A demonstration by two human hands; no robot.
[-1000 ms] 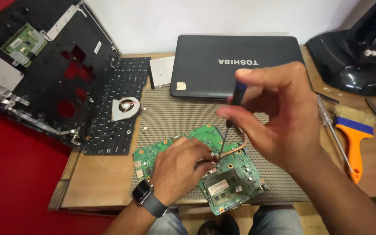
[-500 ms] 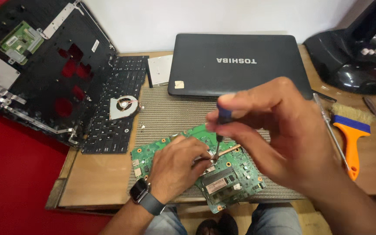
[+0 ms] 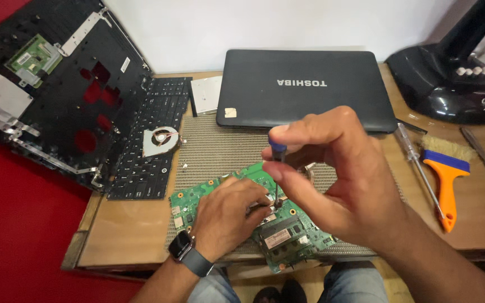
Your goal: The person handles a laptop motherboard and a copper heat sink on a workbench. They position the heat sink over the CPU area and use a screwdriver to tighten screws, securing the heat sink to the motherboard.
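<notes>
Right hand (image 3: 343, 179) lowered, fingers pinching screwdriver (image 3: 277, 168); left hand (image 3: 228, 216) pins green board (image 3: 197, 199) (tip slip could gouge traces).

Screwdriver (image 3: 277, 168) now upright, lower

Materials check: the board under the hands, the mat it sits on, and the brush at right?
Board: looks like green laminate, glossy, with gold-ringed holes and dark chips. Mat: seemingly woven or ribbed rubbery mesh, matte grey-beige; the grid texture shows. Brush: smooth orange handle, likely plastic, a blue band, pale bristles. The left hand presses on the board; the right hand pinches a screwdriver with a blue cap.
</notes>
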